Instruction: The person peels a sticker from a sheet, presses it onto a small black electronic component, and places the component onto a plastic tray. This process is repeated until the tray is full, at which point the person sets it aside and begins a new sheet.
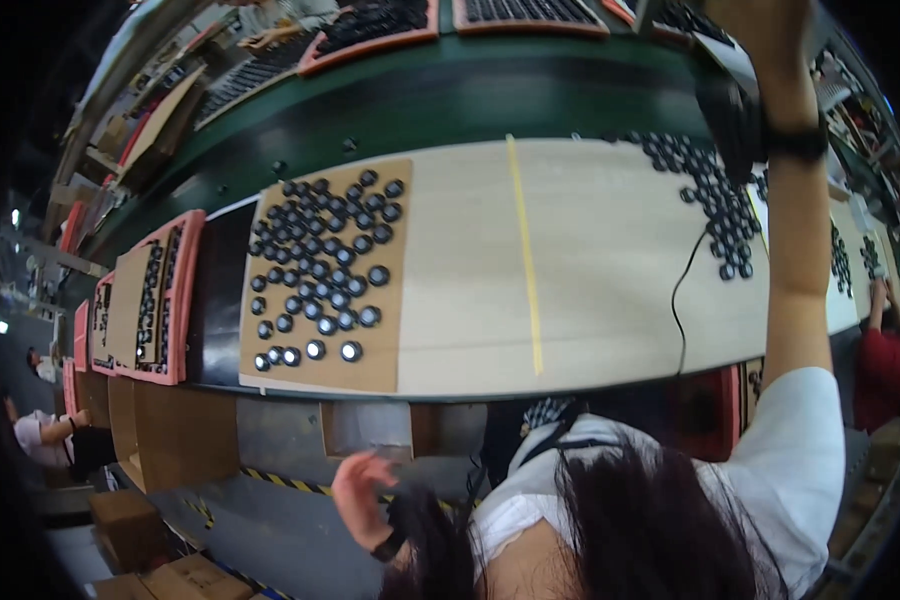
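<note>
My left hand [358,492] is held up in front of my body, off the near edge of the table. Its fingers are loosely bent and slightly blurred, with nothing visible in them. My right arm reaches up and forward along the right side; the right hand [765,30] is cut off by the top edge, so its fingers are hidden. Beside the right wrist is a black boxy device [732,125]. Many small round black parts with shiny tops [320,245] lie on a brown cardboard sheet [395,340] at left. More black parts [710,190] are grouped at right, close to my right forearm.
A yellow tape strip [525,260] crosses the pale tabletop [610,260]. A thin black cable [676,300] hangs over its near edge. Pink-edged trays [185,300] stand at left. Behind runs a green belt [530,90], with trays of parts beyond. Other people are at both sides.
</note>
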Tool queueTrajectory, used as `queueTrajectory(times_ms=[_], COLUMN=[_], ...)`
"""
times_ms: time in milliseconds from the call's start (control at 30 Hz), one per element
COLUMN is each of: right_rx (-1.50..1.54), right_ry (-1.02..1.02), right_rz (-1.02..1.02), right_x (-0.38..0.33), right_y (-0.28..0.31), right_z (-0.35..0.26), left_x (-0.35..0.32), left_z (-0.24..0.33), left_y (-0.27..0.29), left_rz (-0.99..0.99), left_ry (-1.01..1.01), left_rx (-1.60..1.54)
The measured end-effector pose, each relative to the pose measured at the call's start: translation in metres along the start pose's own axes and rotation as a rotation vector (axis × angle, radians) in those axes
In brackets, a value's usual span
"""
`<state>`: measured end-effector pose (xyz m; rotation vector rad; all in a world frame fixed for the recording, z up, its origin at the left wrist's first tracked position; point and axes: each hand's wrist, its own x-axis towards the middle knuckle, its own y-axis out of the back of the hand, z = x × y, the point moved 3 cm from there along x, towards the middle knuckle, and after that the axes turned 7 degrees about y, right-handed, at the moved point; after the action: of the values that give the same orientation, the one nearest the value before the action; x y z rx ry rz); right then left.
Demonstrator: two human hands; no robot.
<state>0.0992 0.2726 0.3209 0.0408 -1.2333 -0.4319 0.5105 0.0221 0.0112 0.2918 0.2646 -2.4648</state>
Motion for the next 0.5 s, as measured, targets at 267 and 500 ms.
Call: queueTrajectory(times_ms=[267,500], right_rx=[0.436,0.558], right_ry=[-0.363,-0.614], right_rz=[-0.604,-0.606], right_x=[-0.193,-0.246], right_y=[0.039,0.07], right_z=[-0.161,-0.193], left_x=[0.071,0.067], left_z=[-0.013,-0.023], left_y=[-0.153,-0.144], left_rz=[-0.51,-0.183], left_ry=[0.339,0.3], left_rx=[-0.724,-0.123])
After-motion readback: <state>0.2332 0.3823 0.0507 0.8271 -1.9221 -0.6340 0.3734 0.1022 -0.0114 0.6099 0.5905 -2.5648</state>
